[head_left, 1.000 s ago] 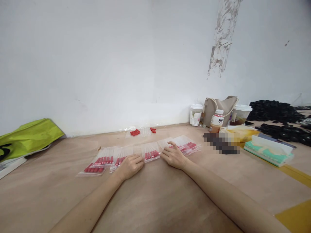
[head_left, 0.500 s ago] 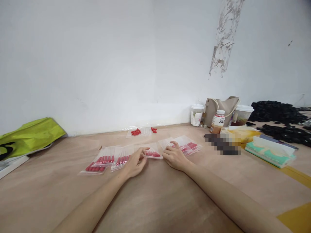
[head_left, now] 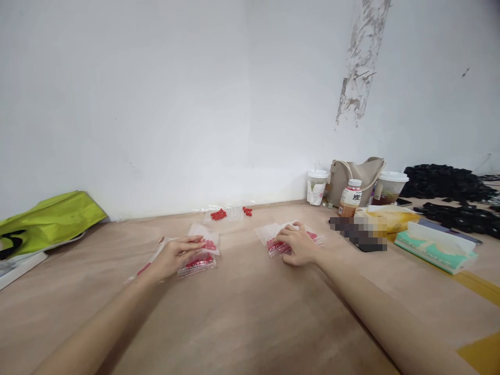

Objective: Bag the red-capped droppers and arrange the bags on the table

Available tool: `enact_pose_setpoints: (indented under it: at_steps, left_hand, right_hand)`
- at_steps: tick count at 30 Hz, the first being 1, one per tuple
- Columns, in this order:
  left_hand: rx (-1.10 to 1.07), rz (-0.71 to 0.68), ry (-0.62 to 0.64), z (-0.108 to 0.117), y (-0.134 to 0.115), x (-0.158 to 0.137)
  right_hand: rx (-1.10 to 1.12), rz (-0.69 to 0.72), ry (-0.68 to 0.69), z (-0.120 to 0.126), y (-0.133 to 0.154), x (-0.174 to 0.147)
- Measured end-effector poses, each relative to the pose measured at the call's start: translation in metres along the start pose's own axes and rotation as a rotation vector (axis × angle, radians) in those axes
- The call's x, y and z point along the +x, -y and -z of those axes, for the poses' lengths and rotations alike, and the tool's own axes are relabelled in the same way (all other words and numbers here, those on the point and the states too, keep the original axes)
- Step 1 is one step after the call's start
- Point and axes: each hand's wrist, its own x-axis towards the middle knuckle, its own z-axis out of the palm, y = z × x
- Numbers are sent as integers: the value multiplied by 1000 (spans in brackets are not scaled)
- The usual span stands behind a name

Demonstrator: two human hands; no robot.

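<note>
My left hand (head_left: 177, 256) is at the left group of small clear zip bags with red stick-like pieces inside. Its fingertips are on a zip bag (head_left: 210, 244), which lies tilted over another bag (head_left: 198, 264); part of this group is hidden under the hand. My right hand (head_left: 299, 244) is curled over the right group of overlapping zip bags (head_left: 275, 249), thumb at their near edge, fingers across the top. How many bags lie under it is hidden.
Loose red pieces (head_left: 219, 214) lie on clear plastic by the wall. A yellow-green bag (head_left: 58, 213) is at far left. On the right stand a lidded cup (head_left: 316, 187), a bottle (head_left: 349, 198), a beige bag (head_left: 361, 179), a tissue pack (head_left: 435, 247) and black items (head_left: 445, 181).
My left hand has moved left, and the zip bag from the middle now lies on the left group. My right hand has shifted right onto the right-hand bags.
</note>
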Motion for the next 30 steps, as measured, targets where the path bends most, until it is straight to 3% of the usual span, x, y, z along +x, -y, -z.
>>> enact_pose_setpoints:
  at_steps: [4,7,12,15,19,22,25,30]
  left_hand:
    - [42,99,144,25,15,-34]
    - [161,76,239,39,12,-47]
    - [541,26,139,49,-14,-38]
    - [516,-10,-7,24,-38,-22]
    - [380,-179,-22,-36,-66,2]
    - [400,-276,-13,-73,-69,17]
    - [490,-395,-9,-90,-59,25]
    - [651,-535,-112,-95,-46,22]
  right_hand:
    - [7,20,-6,-4,3,3]
    - [10,42,-17,-8,7,4]
    - [13,-30,-97,-15,14,9]
    - [101,-64,-143,-23,28,20]
    - [143,30,-130,-39,57,37]
    - [132,115,-126,-47,72,45]
    - [139,172,-126,-46,68,42]
    - [-27,190,-194,-40,41,25]
